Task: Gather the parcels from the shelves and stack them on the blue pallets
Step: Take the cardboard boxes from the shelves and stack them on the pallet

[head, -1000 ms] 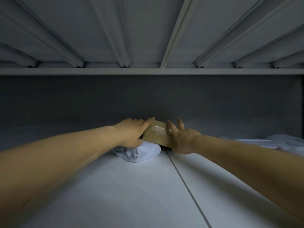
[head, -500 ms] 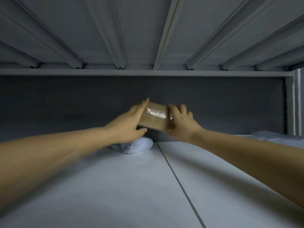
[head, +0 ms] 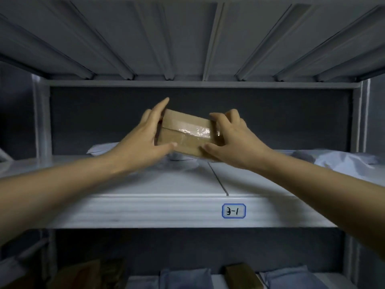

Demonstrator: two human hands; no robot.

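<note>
Brown box (head: pixel 185 140) is up now, clear of the shelf (head: pixel 166 211) below your grip, left hand (head: pixel 143 140) and right hand (head: pixel 231 142) pinching its ends, ready for the pallets.

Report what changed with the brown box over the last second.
The left hand and right hand lifted the brown box off the white bag and drew it up and toward the front; it now hangs clear of the shelf. Both kept their grip; the white bag stayed put.
</note>
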